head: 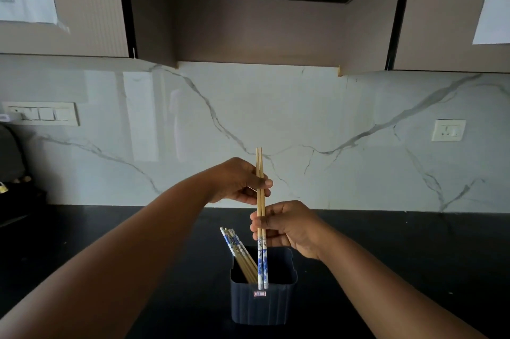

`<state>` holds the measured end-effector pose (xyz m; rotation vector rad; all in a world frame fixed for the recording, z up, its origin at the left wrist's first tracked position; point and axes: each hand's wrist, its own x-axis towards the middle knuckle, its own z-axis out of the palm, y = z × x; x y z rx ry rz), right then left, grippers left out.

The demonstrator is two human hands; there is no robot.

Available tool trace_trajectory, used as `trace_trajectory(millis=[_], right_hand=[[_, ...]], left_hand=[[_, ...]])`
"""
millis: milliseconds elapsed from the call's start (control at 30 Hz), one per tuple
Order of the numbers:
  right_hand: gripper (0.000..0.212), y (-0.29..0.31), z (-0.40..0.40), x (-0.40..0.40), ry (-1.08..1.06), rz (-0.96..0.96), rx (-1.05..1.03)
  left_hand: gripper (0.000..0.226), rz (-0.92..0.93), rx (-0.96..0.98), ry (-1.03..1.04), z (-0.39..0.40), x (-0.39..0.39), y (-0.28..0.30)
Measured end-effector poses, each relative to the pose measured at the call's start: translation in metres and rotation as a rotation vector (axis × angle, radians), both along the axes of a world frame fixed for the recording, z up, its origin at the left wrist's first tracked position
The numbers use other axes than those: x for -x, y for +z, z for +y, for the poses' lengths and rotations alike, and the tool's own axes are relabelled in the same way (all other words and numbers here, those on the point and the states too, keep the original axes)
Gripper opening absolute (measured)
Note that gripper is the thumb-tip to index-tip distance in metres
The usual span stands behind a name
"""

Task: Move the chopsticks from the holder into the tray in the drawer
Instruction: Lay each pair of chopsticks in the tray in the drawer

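Fingers of both hands pinch one upright pair of chopsticks [261, 217] above the dark holder [263, 302], the left hand [237, 181] gripping nearer the bare tips and the right hand [287, 228] lower, while more chopsticks [237, 251] lean inside the holder.

A black countertop [386, 242] runs across the lower half of the frame, meeting the white marbled wall along its far edge. On it, at lower centre, stands a dark ribbed square holder [263, 302] (a small red-and-white label sits just under its front rim). At the far left edge some dark objects [16, 195] rest on the counter, too dim to make out.
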<state>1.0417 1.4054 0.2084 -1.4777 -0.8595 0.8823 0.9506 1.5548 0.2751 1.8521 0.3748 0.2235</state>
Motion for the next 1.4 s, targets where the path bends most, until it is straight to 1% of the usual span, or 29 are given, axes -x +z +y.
trace_trajectory(millis=[100,167,267,433,500,567,633,667,733,767,833,900,933,967,1033,1067,1100,1133,1267,1400], right_hand=[[0.017,-0.008,0.003,-0.001,-0.013,0.062,0.018],[0.017,-0.013,0.003,-0.004,-0.014,0.073,0.048],[0.017,-0.02,0.004,-0.006,-0.007,0.081,0.089],[0.016,-0.035,0.004,-0.007,-0.006,0.099,0.126],[0.013,-0.044,0.002,-0.007,0.009,0.083,0.153],[0.011,-0.057,-0.003,-0.006,0.032,0.043,0.193],[0.01,-0.078,-0.011,-0.004,0.064,-0.046,0.263],[0.01,-0.093,-0.016,-0.002,0.086,-0.118,0.316],[0.009,-0.128,-0.027,0.007,0.14,-0.261,0.435],[0.008,-0.148,-0.033,0.012,0.168,-0.308,0.485],[0.009,-0.188,-0.046,0.025,0.229,-0.381,0.554],[0.01,-0.224,-0.057,0.036,0.295,-0.466,0.628],[0.009,-0.24,-0.063,0.041,0.33,-0.501,0.676],[0.01,-0.255,-0.067,0.045,0.37,-0.526,0.72],[0.014,-0.28,-0.074,0.051,0.461,-0.575,0.778],[0.011,-0.291,-0.075,0.055,0.503,-0.608,0.796],[0.007,-0.301,-0.076,0.058,0.534,-0.637,0.81],[0.005,-0.31,-0.076,0.061,0.553,-0.656,0.825],[0.008,-0.332,-0.068,0.069,0.593,-0.713,0.906],[0.009,-0.343,-0.061,0.075,0.629,-0.776,0.94]], left_hand=[[0.028,-0.075,0.161,0.066,0.004,-0.005,-0.026],[0.032,-0.109,0.208,0.104,0.005,-0.009,-0.041],[0.034,-0.111,0.215,0.125,0.006,-0.014,-0.055],[0.024,-0.083,0.221,0.121,0.009,-0.016,-0.073],[0.032,-0.055,0.188,0.09,0.01,-0.012,-0.083],[0.053,-0.038,0.107,0.066,0.009,-0.005,-0.098],[0.072,-0.079,-0.033,0.115,0.009,0.007,-0.122],[0.074,-0.128,-0.1,0.174,0.01,0.015,-0.138],[0.062,-0.237,-0.233,0.295,0.015,0.037,-0.175],[0.056,-0.268,-0.321,0.326,0.018,0.051,-0.193],[0.057,-0.264,-0.55,0.325,0.025,0.076,-0.224],[0.059,-0.163,-0.805,0.264,0.032,0.091,-0.253],[0.059,-0.052,-0.9,0.23,0.035,0.094,-0.266],[0.059,0.098,-0.949,0.211,0.036,0.096,-0.279],[0.065,0.417,-0.946,0.182,0.038,0.098,-0.304],[0.072,0.534,-0.929,0.17,0.038,0.099,-0.316],[0.078,0.603,-0.925,0.168,0.039,0.1,-0.326],[0.082,0.632,-0.931,0.175,0.041,0.1,-0.334],[0.092,0.624,-0.953,0.193,0.047,0.101,-0.342],[0.087,0.606,-0.964,0.198,0.047,0.101,-0.345]])
